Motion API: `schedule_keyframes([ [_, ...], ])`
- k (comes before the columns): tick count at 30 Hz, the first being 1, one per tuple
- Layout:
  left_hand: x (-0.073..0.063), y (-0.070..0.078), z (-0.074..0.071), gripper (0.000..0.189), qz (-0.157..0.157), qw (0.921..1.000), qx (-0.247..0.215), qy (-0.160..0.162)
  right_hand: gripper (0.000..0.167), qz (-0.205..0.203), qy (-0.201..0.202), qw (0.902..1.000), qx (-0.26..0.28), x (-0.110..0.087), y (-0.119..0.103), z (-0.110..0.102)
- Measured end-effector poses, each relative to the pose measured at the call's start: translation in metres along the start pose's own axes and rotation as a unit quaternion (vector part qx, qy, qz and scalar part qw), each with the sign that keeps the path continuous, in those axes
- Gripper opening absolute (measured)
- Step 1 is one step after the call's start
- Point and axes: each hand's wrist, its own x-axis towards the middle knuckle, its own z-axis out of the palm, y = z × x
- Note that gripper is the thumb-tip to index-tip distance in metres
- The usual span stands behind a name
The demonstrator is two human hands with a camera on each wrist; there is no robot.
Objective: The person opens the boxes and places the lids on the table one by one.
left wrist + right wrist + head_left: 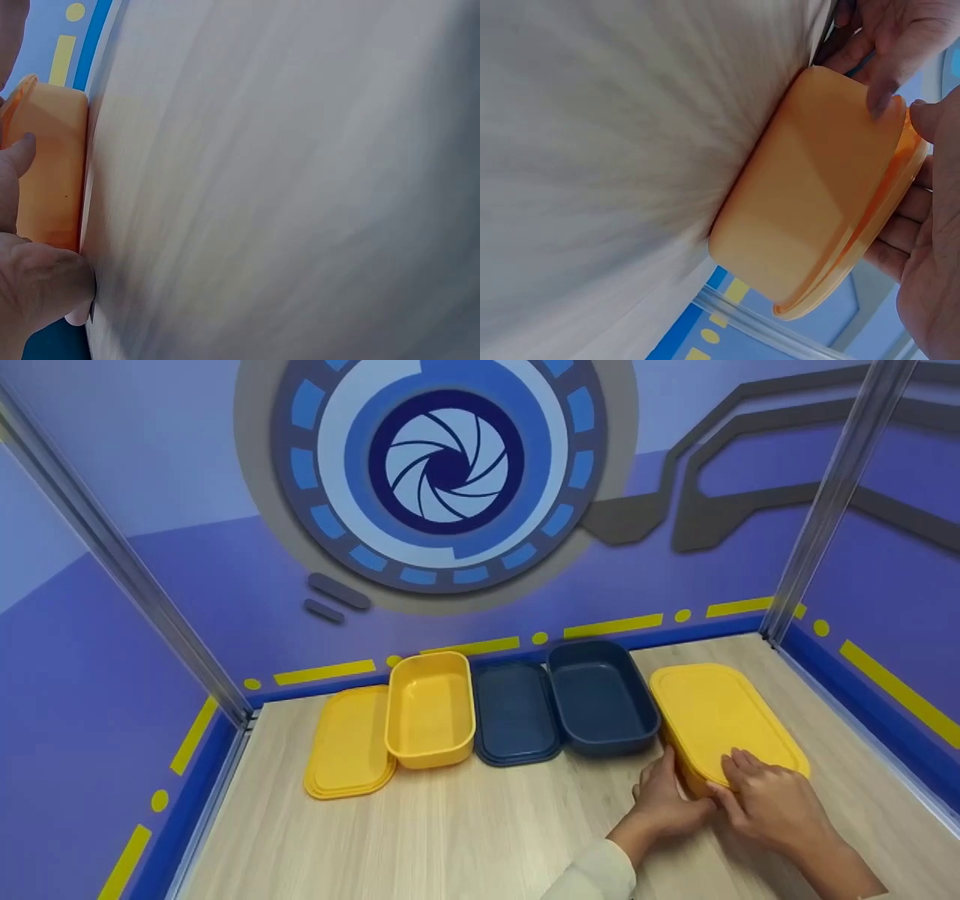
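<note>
At the right of the table stands a yellow food container (795, 180) with a yellow lid (724, 720) lying over its top. In the right wrist view a narrow gap shows between the lid's edge and the container's rim along the near side. My left hand (664, 802) grips the container's near left corner, thumb on the front wall and fingers along the left side. My right hand (776, 806) pinches the lid's near edge, with its thumb at the edge and fingers on top.
Left of the container, in a row, are an open dark blue container (604, 697), a dark blue lid (517, 712), an open yellow container (431, 709) and another yellow lid (351, 742). Printed panels (187, 600) wall the wooden table (450, 832) at the back and sides.
</note>
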Motion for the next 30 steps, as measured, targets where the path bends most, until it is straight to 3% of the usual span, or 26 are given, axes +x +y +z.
schedule_keyframes([
  [9,0.004,0.003,-0.006,0.095,-0.042,0.9986,-0.024,-0.024,0.042,0.019,0.002,0.9995,0.026,0.003,0.002,-0.004],
  [14,0.003,0.004,-0.006,0.079,-0.044,0.9981,-0.04,-0.012,0.045,0.03,0.006,0.999,0.034,0.004,0.002,-0.008],
  [17,0.002,0.003,-0.005,0.075,-0.034,0.9985,-0.042,-0.002,0.044,0.03,0.028,0.9983,0.04,0.002,0.003,-0.007],
  [25,0.001,0.001,-0.006,0.073,-0.02,0.9988,-0.044,-0.001,0.04,0.004,0.141,0.988,0.063,-0.002,0.006,-0.004],
  [30,0.002,0.0,-0.006,0.077,-0.039,0.9982,-0.045,-0.009,0.04,0.007,0.158,0.9852,0.065,0.002,0.01,-0.011],
])
